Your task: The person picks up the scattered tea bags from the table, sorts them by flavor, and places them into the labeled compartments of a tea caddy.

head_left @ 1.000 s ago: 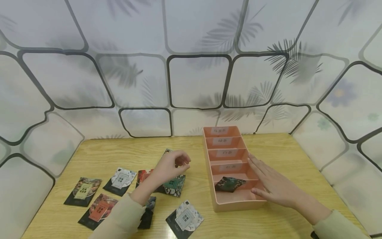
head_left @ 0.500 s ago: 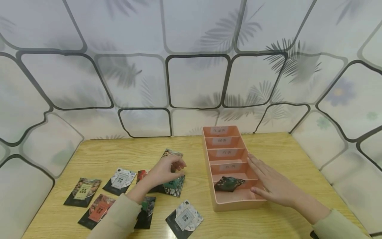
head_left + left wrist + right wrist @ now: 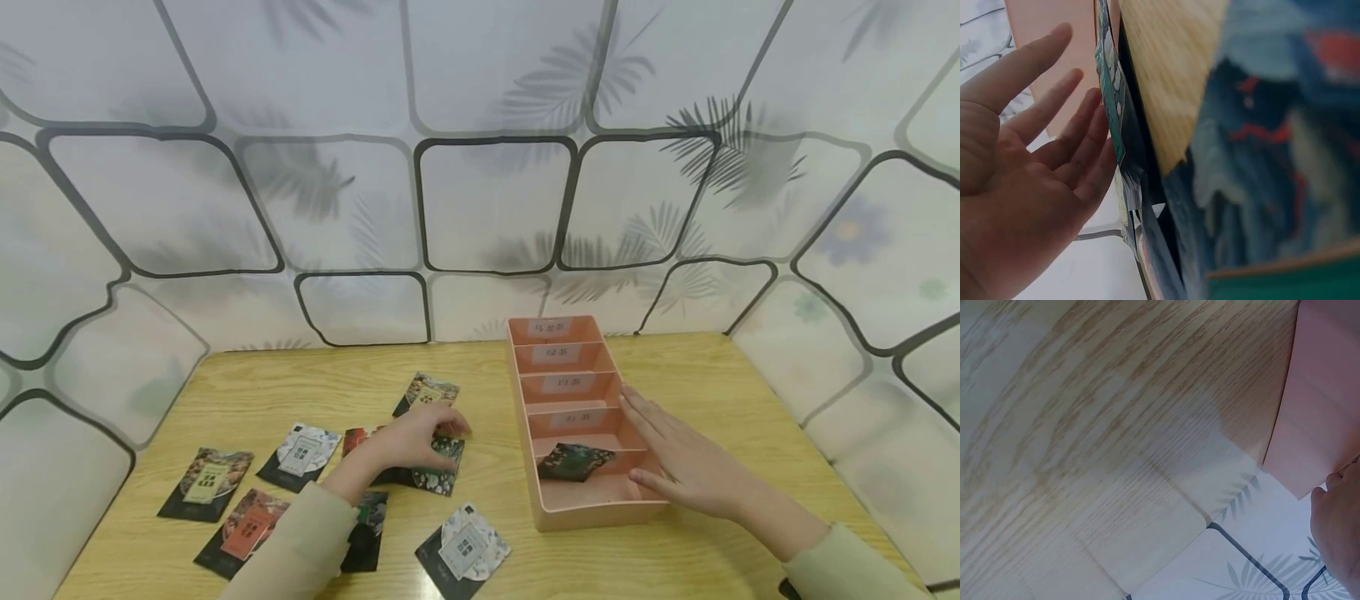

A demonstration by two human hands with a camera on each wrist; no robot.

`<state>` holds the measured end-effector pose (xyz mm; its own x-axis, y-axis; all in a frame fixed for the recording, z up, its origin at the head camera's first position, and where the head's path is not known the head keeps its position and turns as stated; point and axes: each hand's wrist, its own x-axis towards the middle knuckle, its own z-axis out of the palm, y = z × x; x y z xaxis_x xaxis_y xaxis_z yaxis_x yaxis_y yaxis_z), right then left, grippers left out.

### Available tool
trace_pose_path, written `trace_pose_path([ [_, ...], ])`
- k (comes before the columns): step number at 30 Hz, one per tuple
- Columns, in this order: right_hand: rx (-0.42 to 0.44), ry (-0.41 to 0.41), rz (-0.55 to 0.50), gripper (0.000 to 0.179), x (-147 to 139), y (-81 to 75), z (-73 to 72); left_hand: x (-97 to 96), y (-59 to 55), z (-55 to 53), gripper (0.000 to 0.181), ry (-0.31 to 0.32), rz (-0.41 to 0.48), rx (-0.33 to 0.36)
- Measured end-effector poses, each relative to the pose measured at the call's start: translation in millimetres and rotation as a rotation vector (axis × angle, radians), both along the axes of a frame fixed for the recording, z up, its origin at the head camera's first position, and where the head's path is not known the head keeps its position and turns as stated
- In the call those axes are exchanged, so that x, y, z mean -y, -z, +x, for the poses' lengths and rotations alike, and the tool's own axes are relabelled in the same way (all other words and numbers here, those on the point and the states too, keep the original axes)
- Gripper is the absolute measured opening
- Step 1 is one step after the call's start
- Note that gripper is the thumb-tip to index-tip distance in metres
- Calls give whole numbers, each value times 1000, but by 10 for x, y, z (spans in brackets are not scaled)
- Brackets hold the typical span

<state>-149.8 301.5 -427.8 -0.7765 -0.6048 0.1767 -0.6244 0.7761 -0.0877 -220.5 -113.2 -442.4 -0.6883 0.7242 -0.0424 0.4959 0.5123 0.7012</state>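
Note:
My left hand [image 3: 416, 437], fingers spread and slightly bent, is over a packet with a green label [image 3: 435, 479]. In the left wrist view, the fingertips are close beside that packet; whether they touch it I cannot tell. Behind the hand lies a yellow-labelled packet [image 3: 426, 388], and a red packet [image 3: 358, 437] is partly covered by the wrist. My right hand [image 3: 693, 467] rests with straight fingers along the right rim of a pink divided box [image 3: 551, 521], its thumb over the nearest compartment. A dark green packet [image 3: 573, 461] sits tilted in that nearest compartment.
More packets lie on the wooden table [image 3: 480, 358]: yellow-labelled [image 3: 206, 483], white-labelled [image 3: 300, 454] and orange-labelled [image 3: 246, 532] at left, a dark one [image 3: 367, 537] beside the left sleeve, and a white-labelled one [image 3: 465, 546] in front. A patterned curtain [image 3: 495, 208] stands behind.
My left hand has moved left and down onto the green-labelled packet, uncovering the yellow-labelled packet behind it. The right hand and the box keep their places.

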Motion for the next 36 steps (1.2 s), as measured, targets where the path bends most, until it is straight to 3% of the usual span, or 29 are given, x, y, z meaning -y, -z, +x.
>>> trace_pose_path([
  [7,-5,10,2,88,-14,22,2,10,18,-6,48,29,-96,-54],
  [13,-41,-38,3,88,-34,29,-13,-7,13,-12,46,33,-155,-108],
  [19,-35,-39,2,88,-36,33,-14,-16,17,-15,46,10,-182,-96],
  [26,-27,-34,9,88,-27,33,-10,-23,53,-34,33,-55,-154,-101],
  [31,-35,-39,14,86,-25,26,-8,0,53,-58,23,-74,-80,-124],
  [36,-27,-39,18,88,-23,27,-22,17,54,-64,21,-104,-28,-98],
])
